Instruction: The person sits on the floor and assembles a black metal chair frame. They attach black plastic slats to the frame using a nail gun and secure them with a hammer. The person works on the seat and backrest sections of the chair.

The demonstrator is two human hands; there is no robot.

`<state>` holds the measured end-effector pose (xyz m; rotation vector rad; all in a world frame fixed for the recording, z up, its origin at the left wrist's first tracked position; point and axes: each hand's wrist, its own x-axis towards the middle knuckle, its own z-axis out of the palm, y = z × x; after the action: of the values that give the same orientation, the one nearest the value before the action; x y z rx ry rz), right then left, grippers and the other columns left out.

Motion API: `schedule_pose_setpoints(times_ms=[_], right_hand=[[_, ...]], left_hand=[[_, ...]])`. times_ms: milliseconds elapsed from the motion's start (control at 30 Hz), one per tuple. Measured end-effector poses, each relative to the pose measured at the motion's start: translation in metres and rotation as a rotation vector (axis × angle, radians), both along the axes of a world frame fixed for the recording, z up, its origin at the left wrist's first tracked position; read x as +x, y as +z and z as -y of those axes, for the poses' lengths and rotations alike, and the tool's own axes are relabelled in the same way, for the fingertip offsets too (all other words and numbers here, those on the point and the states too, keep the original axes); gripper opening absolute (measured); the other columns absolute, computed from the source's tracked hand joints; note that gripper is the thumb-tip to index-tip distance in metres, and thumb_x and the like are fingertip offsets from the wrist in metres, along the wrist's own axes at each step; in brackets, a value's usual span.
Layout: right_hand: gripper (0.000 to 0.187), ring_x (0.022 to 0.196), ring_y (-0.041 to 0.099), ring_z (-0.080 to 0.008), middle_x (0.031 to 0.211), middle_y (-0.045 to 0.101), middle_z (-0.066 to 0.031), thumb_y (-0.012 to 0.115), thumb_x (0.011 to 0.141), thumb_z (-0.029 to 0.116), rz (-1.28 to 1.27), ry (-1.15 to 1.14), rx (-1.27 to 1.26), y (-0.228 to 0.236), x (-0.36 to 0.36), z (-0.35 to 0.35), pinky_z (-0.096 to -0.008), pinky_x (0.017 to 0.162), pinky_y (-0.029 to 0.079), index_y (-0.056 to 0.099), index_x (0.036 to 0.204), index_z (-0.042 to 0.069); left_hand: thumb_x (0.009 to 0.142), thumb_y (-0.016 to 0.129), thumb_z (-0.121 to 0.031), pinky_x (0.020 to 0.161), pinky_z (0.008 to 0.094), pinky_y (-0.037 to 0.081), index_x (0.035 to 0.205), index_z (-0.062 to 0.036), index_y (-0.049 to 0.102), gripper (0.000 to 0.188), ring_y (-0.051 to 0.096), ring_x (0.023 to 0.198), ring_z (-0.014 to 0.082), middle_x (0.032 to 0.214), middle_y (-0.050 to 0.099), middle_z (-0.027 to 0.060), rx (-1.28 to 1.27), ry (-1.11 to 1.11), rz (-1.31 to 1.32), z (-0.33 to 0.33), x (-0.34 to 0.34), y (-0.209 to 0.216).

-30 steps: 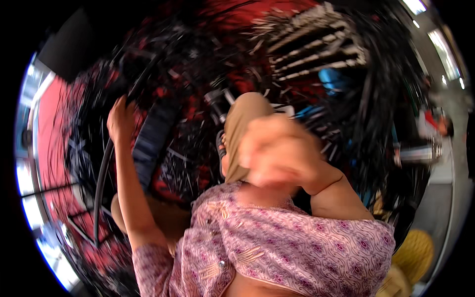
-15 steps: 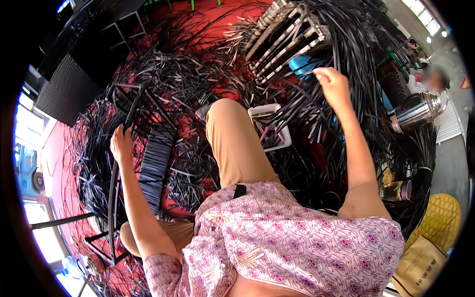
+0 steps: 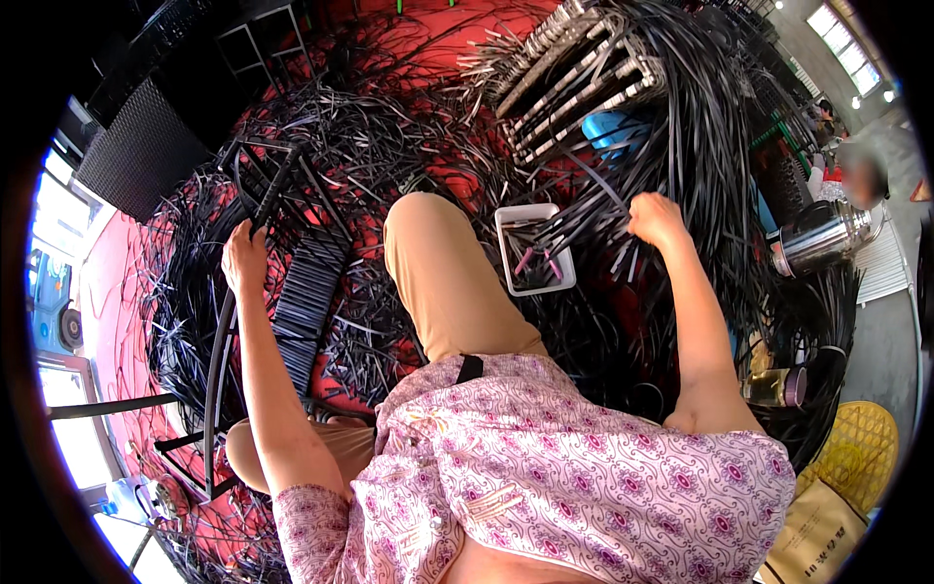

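Note:
On the left, my left hand is closed round a dark tube of a black chair frame. A panel of the frame, wrapped in black strips, lies beside my left forearm. Over to the right, my right hand is closed in a pinch at the end of a flat dark strip, which slants up and left from my fingers. Behind that hand hangs a thick bundle of loose black strips. Between my knee and the right hand stands a white plastic box with pink-handled tools inside.
Cut black strips cover much of the red floor. A stack of pale-wrapped slats and a blue object stand at the back. On the right are a steel flask, a lidded jar and a yellow woven seat.
My right hand has come down and nearer to me with the strip. My left hand keeps its hold on the frame. The white box shows more fully beside my knee.

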<state>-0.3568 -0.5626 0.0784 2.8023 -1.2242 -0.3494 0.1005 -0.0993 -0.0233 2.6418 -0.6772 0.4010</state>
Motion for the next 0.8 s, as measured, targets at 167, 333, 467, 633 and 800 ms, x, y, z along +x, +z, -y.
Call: schedule_pose_setpoints(times_ms=[167,333,467,633,800], right_hand=[[0.019,0.074,0.068,-0.025,0.078,0.069,-0.0127,0.069,0.082,0.023,0.453,0.016,0.403,0.053,0.021,-0.06,-0.0339,0.069,0.053,0.071,0.088,0.005],[0.017,0.07,0.063,-0.0069,0.082,0.068,-0.0025,0.068,0.09,0.017,0.745,0.36,1.225,0.071,0.1,-0.166,-0.0229,0.062,0.05,0.07,0.097,0.002],[0.022,0.062,0.06,-0.0085,0.081,0.065,-0.0001,0.065,0.094,0.025,0.859,0.441,1.534,0.04,0.173,-0.208,-0.023,0.06,0.049,0.067,0.102,0.004],[0.016,0.07,0.067,-0.0131,0.09,0.07,-0.0077,0.067,0.092,0.016,1.364,-0.016,1.868,-0.012,0.247,-0.214,-0.0233,0.057,0.053,0.067,0.104,0.005],[0.011,0.097,0.069,-0.0243,0.105,0.069,-0.0129,0.064,0.093,0.011,1.459,-0.192,2.234,-0.065,0.322,-0.245,-0.0351,0.086,0.059,0.065,0.102,0.004]], left_hand=[[0.089,0.059,-0.033,0.089,0.0428,0.048,0.115,0.0008,0.065,0.042,0.062,0.106,0.0364,0.115,0.066,0.0183,-0.027,-0.013,-0.003,0.004,-0.007,0.007],[0.088,0.061,-0.032,0.091,0.0416,0.048,0.115,0.0003,0.065,0.043,0.062,0.108,0.0352,0.116,0.066,0.0177,-0.041,-0.003,-0.023,-0.002,0.0,0.001],[0.088,0.062,-0.034,0.099,0.0395,0.044,0.118,-0.0018,0.064,0.044,0.059,0.115,0.0322,0.121,0.064,0.0167,-0.031,0.013,-0.031,-0.015,0.014,-0.007],[0.086,0.063,-0.034,0.09,0.0419,0.049,0.116,-0.0035,0.065,0.043,0.062,0.107,0.0344,0.112,0.067,0.0166,-0.072,-0.05,-0.04,-0.007,0.001,0.01],[0.079,0.071,-0.026,0.093,0.041,0.048,0.117,-0.0011,0.065,0.046,0.061,0.109,0.0371,0.113,0.066,0.0212,-0.212,-0.151,-0.23,-0.019,0.014,0.013]])
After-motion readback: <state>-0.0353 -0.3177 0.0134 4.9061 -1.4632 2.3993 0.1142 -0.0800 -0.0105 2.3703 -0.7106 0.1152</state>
